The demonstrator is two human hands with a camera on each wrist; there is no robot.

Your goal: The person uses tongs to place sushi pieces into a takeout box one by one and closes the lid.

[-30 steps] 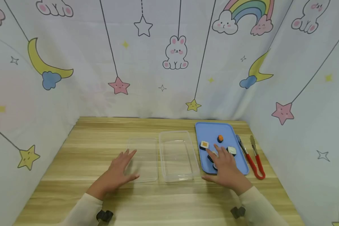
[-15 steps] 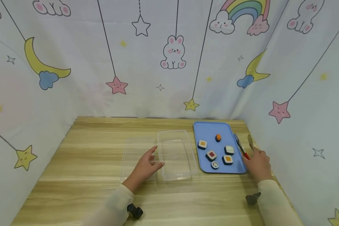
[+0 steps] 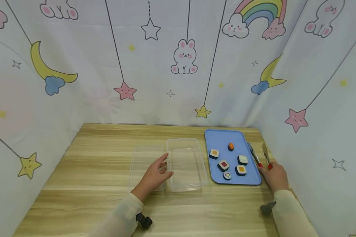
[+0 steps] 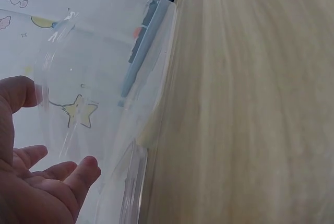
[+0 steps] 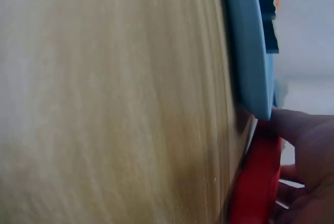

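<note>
My right hand (image 3: 276,177) grips the red-handled metal tongs (image 3: 267,156), which lie on the table just right of the blue tray (image 3: 225,135). In the right wrist view the thumb lies along a red handle (image 5: 255,182), close to the tray's corner; the other fingers are partly hidden. My left hand (image 3: 152,177) reaches over the clear lid (image 3: 148,152) to the near-left side of the clear plastic container (image 3: 184,164). Its thumb and fingers are apart and loosely bent, with fingertips at the container's rim; whether they touch it I cannot tell. The container stands uncovered.
Several toy sushi pieces lie spread on the tray, among them an orange-topped roll (image 3: 231,146), a red-centred piece (image 3: 223,165) and a small round roll (image 3: 227,175). A patterned curtain (image 3: 154,108) hangs behind the wooden table (image 3: 101,158) and along its sides.
From above the tray, my right hand has moved right onto the tongs' handles. My left hand has shifted right to the container's side. Over the last half second both hands have barely moved.
</note>
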